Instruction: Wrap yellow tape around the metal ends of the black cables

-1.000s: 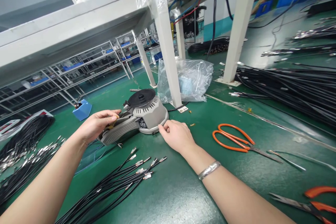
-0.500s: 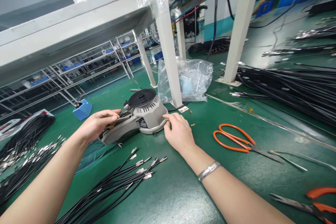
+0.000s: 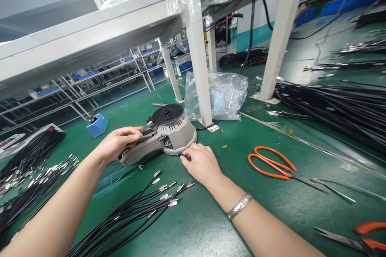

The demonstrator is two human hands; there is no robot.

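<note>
A grey tape dispenser (image 3: pixel 177 130) with a round black top stands on the green surface. At the end of its long front arm is my left hand (image 3: pixel 120 142), with thumb and forefinger pinched together. A bit of amber shows beneath those fingers, but what they hold is mostly hidden. My right hand (image 3: pixel 200 162) is at the dispenser's lower front edge, its thumb and forefinger closing on the small dark knob there. Below the dispenser lie several black cables (image 3: pixel 135 213) with metal connector ends.
Orange-handled scissors (image 3: pixel 273 164) and pliers (image 3: pixel 346 239) lie at the right. Large black cable bundles (image 3: pixel 337 108) are further right, others (image 3: pixel 33 152) at the left. A blue box (image 3: pixel 98 125), a clear plastic bag (image 3: pixel 227 92) and a white shelf post (image 3: pixel 199 56) stand behind.
My right hand has moved from the dispenser's side down and left to its small front knob. The left hand stays pinched at the arm's end. The whole view has shifted slightly.
</note>
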